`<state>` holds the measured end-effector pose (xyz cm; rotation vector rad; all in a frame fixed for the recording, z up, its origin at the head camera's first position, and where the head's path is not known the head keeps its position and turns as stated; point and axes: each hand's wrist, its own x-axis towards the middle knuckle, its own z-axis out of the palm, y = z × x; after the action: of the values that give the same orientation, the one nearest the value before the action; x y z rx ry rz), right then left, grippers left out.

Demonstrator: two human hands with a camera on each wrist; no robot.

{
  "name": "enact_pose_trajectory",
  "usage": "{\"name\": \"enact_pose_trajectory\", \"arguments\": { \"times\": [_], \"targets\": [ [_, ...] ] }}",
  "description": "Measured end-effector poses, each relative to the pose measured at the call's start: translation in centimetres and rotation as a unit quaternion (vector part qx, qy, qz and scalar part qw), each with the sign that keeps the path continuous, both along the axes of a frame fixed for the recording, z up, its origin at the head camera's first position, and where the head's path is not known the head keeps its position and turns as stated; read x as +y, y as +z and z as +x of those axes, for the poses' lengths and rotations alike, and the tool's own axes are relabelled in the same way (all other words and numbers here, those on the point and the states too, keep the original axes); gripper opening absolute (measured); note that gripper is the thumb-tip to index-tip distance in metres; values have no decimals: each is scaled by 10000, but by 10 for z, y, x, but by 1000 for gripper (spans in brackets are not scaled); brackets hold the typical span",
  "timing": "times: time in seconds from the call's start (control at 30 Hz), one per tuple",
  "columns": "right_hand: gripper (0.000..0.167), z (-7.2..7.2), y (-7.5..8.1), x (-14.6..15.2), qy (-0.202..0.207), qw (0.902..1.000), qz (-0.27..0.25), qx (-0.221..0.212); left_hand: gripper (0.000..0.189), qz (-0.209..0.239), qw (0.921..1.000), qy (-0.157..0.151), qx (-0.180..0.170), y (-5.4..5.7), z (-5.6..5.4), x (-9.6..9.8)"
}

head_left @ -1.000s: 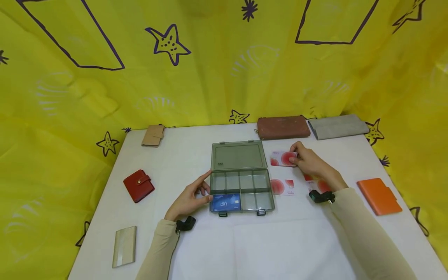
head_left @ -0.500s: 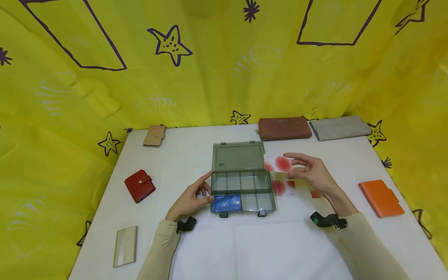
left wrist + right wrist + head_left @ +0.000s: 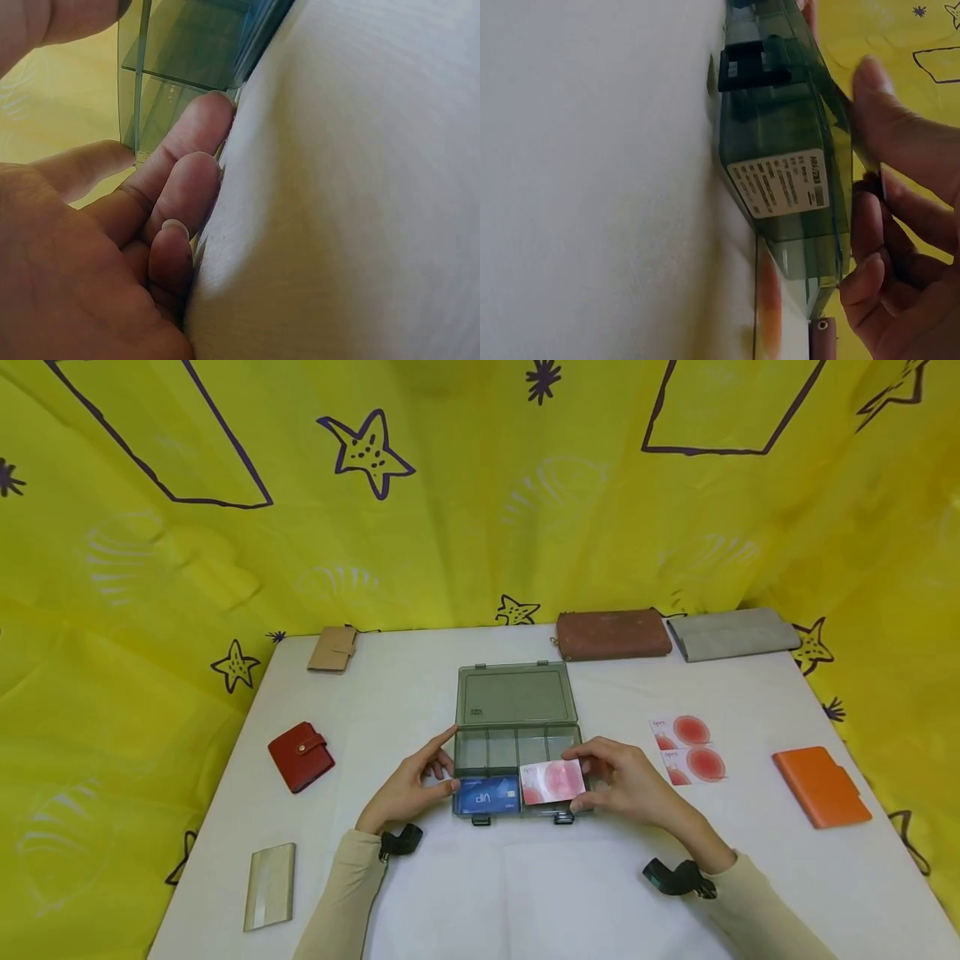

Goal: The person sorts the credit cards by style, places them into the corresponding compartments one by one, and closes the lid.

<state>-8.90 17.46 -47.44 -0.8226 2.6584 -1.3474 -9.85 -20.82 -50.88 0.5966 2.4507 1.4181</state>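
One pinch, thumb against finger: that's the right hand's grip (image 3: 628, 783) clamped on the right end of a pink card (image 3: 551, 781), slightly skewed over the front-right compartment (image 3: 536, 811) of the green box (image 3: 517, 695). I'd square it up first, then ease its left end down and let go low so it doesn't flop. Left hand (image 3: 411, 789) just touches the box's left side, thumb and index finger spread apart, which should be plenty to stop it skidding on the worktop (image 3: 465, 893).

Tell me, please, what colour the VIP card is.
The VIP card is blue, clearest in the head view.
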Motion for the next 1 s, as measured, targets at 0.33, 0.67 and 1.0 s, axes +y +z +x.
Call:
{"name": "enact_pose_trajectory", "arguments": {
  "times": [0.33, 0.67, 1.0],
  "targets": [
    [68, -6, 11, 21, 367, 9985, 408, 62, 85, 107, 9998, -109, 158, 2, -2, 0],
    [75, -54, 7, 80, -469, 9896, 1266, -489, 85, 106, 9998, -95, 108, 1, -4, -1],
    [61, -43, -3, 64, -123, 9839, 1667, -630, 85, 51, 9999, -75, 83, 3, 1, -1]
  ]
}}
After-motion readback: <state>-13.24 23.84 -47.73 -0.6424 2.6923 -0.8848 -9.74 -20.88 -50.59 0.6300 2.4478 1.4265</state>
